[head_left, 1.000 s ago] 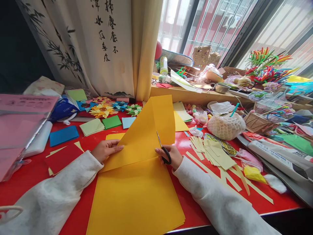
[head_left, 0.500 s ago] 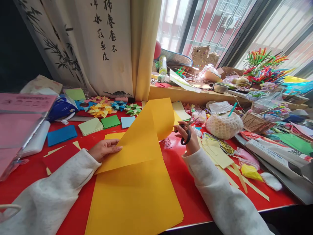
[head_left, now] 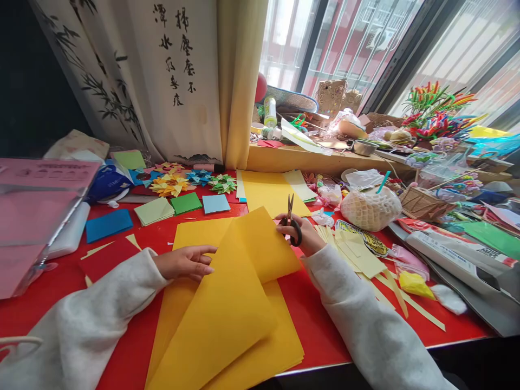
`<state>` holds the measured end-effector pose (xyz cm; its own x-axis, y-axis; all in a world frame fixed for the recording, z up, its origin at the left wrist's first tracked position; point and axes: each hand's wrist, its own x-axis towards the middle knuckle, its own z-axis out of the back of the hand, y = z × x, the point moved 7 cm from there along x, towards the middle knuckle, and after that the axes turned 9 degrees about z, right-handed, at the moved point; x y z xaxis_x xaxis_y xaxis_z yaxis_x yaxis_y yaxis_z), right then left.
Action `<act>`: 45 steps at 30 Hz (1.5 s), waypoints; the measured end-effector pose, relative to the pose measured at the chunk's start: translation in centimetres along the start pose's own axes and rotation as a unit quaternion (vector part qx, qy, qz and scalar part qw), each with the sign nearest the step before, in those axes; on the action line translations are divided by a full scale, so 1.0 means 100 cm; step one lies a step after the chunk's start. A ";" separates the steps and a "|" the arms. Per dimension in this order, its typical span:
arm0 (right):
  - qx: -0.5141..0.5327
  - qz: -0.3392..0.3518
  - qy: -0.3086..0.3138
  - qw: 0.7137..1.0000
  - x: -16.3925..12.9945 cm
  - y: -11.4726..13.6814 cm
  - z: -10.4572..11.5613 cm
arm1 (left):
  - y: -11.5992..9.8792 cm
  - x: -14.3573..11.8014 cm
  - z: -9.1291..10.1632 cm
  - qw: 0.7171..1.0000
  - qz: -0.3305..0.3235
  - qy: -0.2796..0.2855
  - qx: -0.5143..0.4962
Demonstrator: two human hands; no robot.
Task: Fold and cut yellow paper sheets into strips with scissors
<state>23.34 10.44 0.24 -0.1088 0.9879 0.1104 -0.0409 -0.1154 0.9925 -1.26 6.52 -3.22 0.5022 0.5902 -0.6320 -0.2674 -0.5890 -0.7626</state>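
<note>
A folded sheet of orange-yellow paper (head_left: 231,292) lies slanted on a stack of the same paper (head_left: 280,346) on the red table (head_left: 60,281). My left hand (head_left: 184,262) rests flat on the folded sheet's left edge, fingers pointing right. My right hand (head_left: 298,233) holds black-handled scissors (head_left: 291,216), blades pointing up and away, and also touches the sheet's far right corner. Both arms wear white sleeves.
Pale yellow paper strips (head_left: 357,254) lie right of my right hand. A netted white bundle (head_left: 371,208) and a basket (head_left: 422,203) stand beyond. Coloured paper squares (head_left: 108,225) and folded paper stars (head_left: 173,184) sit at the back left. A pink plastic box (head_left: 32,216) fills the far left.
The raised orange-yellow sheet has been brought down and turned, and it now lies slanted on the stack. My right hand with the scissors moved from the sheet's right side to its far corner.
</note>
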 end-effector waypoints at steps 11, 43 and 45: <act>0.090 -0.078 0.022 0.993 -0.009 0.000 -0.013 | -0.015 0.012 -0.005 0.988 -0.097 -0.044 -0.111; -0.066 -0.124 0.316 0.938 -0.050 -0.012 -0.082 | -0.013 0.006 0.027 0.972 -0.073 -0.105 -0.199; -0.076 -0.130 0.328 0.932 -0.052 -0.014 -0.081 | -0.014 0.005 0.028 0.971 -0.075 -0.104 -0.200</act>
<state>15.91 4.67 -2.19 -0.6585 0.7136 -0.2392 -0.2854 0.0573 0.9567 -2.92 9.16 -2.81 0.3222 0.7601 -0.5643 0.1583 -0.6309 -0.7595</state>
